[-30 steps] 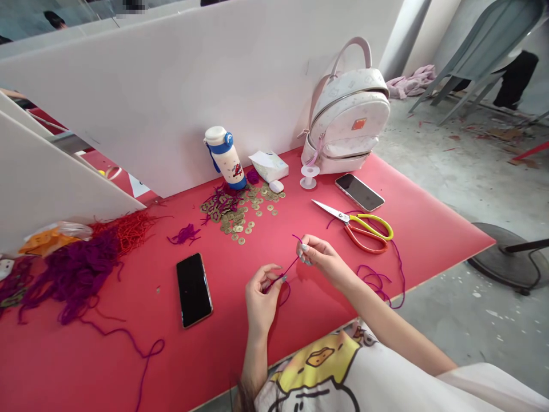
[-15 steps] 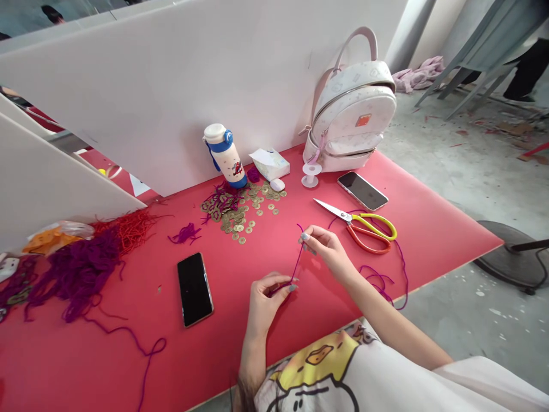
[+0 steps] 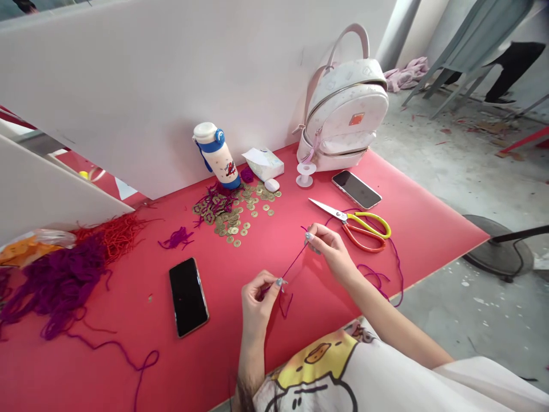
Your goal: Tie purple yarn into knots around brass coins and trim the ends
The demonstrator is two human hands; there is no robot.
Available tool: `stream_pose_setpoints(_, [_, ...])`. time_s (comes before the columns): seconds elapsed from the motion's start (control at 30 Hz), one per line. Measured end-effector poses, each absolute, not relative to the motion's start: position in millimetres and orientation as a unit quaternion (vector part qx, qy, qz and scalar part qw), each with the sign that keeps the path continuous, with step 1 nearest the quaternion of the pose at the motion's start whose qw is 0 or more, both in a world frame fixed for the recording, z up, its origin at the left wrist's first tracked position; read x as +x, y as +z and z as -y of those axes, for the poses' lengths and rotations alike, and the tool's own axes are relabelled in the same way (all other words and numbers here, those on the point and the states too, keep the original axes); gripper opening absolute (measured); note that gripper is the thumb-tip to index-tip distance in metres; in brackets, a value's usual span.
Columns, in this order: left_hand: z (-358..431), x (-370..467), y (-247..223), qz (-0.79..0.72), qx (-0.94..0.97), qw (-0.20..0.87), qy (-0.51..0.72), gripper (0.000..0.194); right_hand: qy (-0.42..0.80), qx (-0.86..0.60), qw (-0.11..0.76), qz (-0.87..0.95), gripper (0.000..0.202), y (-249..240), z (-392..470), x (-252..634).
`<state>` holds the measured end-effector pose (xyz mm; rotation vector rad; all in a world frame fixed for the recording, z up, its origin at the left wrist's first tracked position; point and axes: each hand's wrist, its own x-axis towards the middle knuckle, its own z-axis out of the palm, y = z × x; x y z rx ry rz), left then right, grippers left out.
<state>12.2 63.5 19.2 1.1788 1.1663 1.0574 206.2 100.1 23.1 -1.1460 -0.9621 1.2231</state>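
Note:
A thin purple cord point(image 3: 294, 261) runs taut on a slant between my two hands above the red table point(image 3: 240, 366). My left hand point(image 3: 260, 294) pinches its lower end, and a loose tail hangs below the fingers. Higher and to the right, my right hand point(image 3: 328, 246) pinches the other end, with a short tip sticking out past the fingertips. Scissors point(image 3: 358, 223) with one yellow and one red handle lie just beyond my right hand. More purple cord point(image 3: 377, 277) curls on the table beside my right forearm.
Holed brass coins point(image 3: 234, 223) are heaped by a white-and-blue bottle point(image 3: 217, 154). A black phone point(image 3: 189, 297) lies left; another phone point(image 3: 357, 189) lies near a white backpack point(image 3: 345, 114) and an empty spool point(image 3: 306, 175). Purple yarn point(image 3: 64, 280) and red strands point(image 3: 115, 237) pile at left.
My hands have moved apart sideways, my left hand leftward and my right slightly rightward. The cord between them now slants more, and a tail hangs under my left fingers. The view has shifted slightly.

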Motion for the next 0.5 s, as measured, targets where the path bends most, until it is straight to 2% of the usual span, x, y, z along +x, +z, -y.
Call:
stream_pose_setpoints(0.17, [-63, 12, 13, -0.508, 0.596, 0.506, 0.361, 0.02, 0.489, -0.508, 0.571, 0.421, 0.032, 14, -106, 208])
stream_pose_setpoints(0.37, [-61, 1, 5, -0.561, 0.671, 0.372, 0.312, 0.03, 0.392, -0.587, 0.433, 0.56, 0.027, -3, -108, 221])
stream_pose_setpoints(0.5, [-69, -8, 20, -0.57, 0.708, 0.261, 0.324, 0.027, 0.356, -0.616, 0.381, 0.591, 0.024, -13, -108, 227])
